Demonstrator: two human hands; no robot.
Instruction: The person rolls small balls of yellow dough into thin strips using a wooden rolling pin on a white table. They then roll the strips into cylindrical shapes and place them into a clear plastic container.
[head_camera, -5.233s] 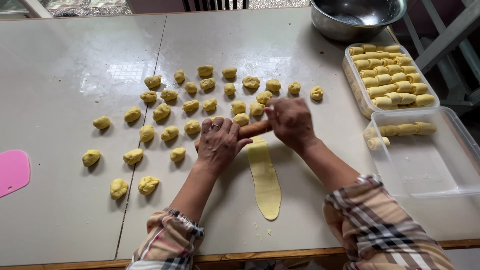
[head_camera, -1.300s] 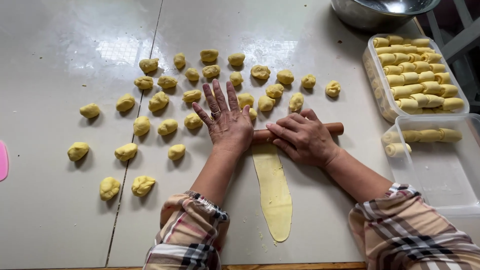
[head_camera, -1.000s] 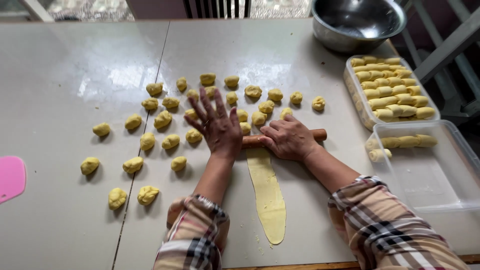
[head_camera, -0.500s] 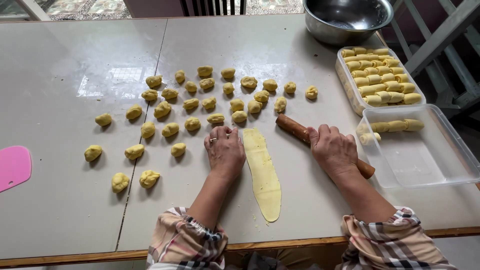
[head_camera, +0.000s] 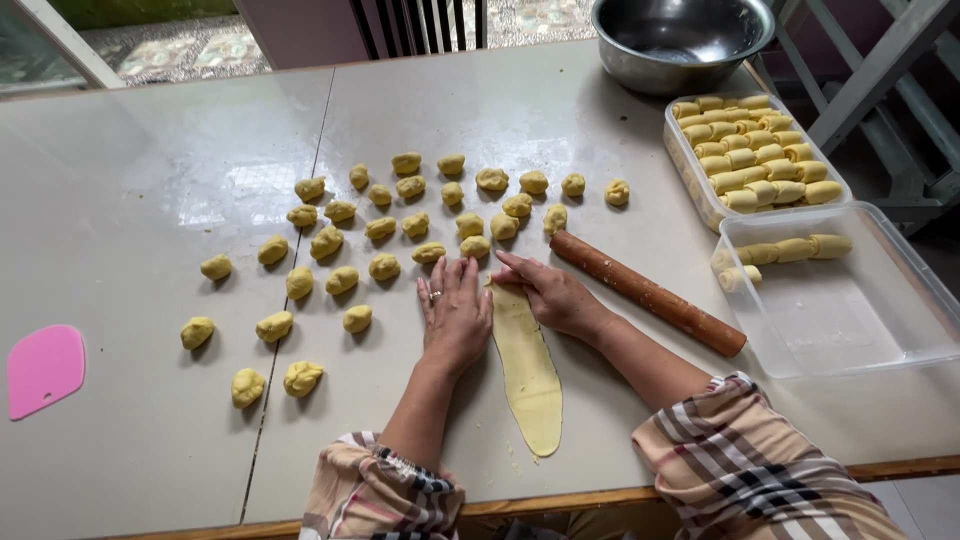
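Pressing the top of the flat dough strip (head_camera: 527, 365) with both open hands, left hand (head_camera: 455, 312) and right hand (head_camera: 555, 295); rolling pin (head_camera: 645, 292) now let go, lying beside them on the desk (head_camera: 150, 460).

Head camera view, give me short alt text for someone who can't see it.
Two hands, left hand and right hand, press the far end of a long flat dough strip on a pale table. A wooden rolling pin lies to the right, small dough balls beyond.

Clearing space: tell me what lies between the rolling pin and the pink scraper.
Head view: between rolling pin and scraper lie both hands, the dough strip and dough balls.
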